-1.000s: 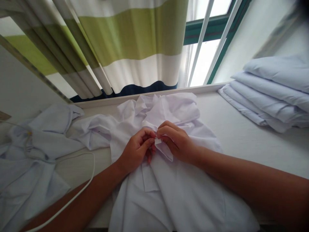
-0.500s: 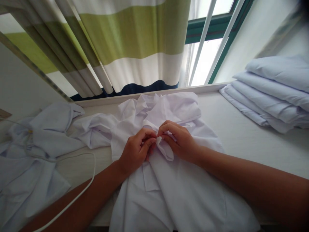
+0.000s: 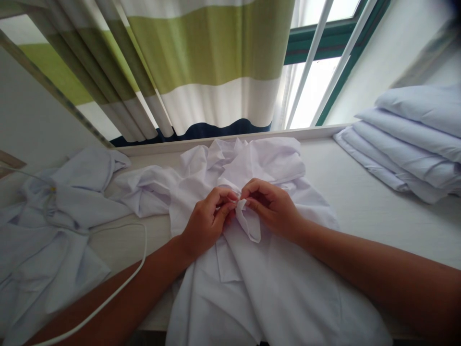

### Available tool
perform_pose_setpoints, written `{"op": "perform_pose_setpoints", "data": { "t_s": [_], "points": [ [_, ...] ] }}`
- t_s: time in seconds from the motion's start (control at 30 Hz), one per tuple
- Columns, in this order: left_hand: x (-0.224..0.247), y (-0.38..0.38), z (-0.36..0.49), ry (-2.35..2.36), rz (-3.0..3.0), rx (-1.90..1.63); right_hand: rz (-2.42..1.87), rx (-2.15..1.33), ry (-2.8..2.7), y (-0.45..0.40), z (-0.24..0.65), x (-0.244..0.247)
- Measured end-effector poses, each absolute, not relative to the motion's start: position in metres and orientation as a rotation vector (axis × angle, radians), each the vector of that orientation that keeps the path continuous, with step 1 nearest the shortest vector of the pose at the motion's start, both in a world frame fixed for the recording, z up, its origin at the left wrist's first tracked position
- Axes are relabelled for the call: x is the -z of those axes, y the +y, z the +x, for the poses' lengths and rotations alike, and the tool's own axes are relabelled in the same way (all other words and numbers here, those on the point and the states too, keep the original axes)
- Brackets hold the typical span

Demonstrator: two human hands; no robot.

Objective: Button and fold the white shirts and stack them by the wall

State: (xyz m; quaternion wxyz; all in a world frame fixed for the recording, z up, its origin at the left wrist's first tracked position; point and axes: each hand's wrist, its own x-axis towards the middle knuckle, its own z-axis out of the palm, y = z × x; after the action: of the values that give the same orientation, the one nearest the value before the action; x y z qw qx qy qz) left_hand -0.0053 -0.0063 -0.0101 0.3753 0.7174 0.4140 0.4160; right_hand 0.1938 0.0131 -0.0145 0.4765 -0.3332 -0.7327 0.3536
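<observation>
A white garment lies spread and wrinkled on the white table, its lower part reaching down to the bottom of the view. My left hand pinches the garment's fabric near its middle, with fingers bent and thumb against them. Close beside it, my right hand pinches the same spot, the fingertips of both nearly touching. A small folded flap of cloth hangs below the fingertips. What exactly lies between the fingertips is too small to make out.
Loose white cloth heaps at the left, and a white cable crosses over my left forearm. Folded white garments are stacked at the right. A green-striped curtain and barred window stand behind the table.
The whole scene has shifted slightly right in view. Both hands keep their pinch on the fabric, with the fingers moved only a little.
</observation>
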Motion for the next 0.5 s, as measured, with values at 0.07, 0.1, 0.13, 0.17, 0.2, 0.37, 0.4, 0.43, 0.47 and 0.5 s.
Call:
{"op": "perform_pose_setpoints", "data": {
  "t_s": [0.07,0.1,0.13,0.17,0.2,0.37,0.4,0.43,0.47,0.5],
  "points": [
    [0.0096,-0.0065,-0.0049,1.059,1.865,-1.07,-0.805,-0.95,-1.747,0.0129,0.193,0.0146],
    [0.0094,-0.0065,-0.0049,1.06,1.87,-1.066,-0.799,-0.977,-1.733,0.0128,0.1928,0.0143],
    [0.0093,-0.0065,-0.0049,1.061,1.868,-1.058,-0.794,-0.99,-1.726,0.0127,0.1928,0.014],
    [0.0092,-0.0064,-0.0051,1.062,1.863,-1.048,-0.791,-0.99,-1.728,0.0125,0.193,0.0135],
    [0.0092,-0.0063,-0.0053,1.063,1.858,-1.038,-0.79,-0.984,-1.734,0.0123,0.1933,0.0131],
    [0.0089,-0.0074,-0.0053,1.059,1.914,-1.016,-0.801,-0.937,-1.772,0.0116,0.1948,0.0131],
    [0.0084,-0.0079,-0.0048,1.067,1.943,-1.016,-0.804,-0.934,-1.775,0.0114,0.1949,0.0136],
    [0.0078,-0.0084,-0.0042,1.08,1.971,-1.016,-0.807,-0.929,-1.776,0.0113,0.1949,0.0141],
    [0.0071,-0.009,-0.0035,1.095,1.994,-1.017,-0.811,-0.921,-1.774,0.0112,0.195,0.0147],
    [0.0063,-0.0094,-0.0028,1.108,2.012,-1.02,-0.815,-0.911,-1.769,0.011,0.195,0.0152]
  ]
}}
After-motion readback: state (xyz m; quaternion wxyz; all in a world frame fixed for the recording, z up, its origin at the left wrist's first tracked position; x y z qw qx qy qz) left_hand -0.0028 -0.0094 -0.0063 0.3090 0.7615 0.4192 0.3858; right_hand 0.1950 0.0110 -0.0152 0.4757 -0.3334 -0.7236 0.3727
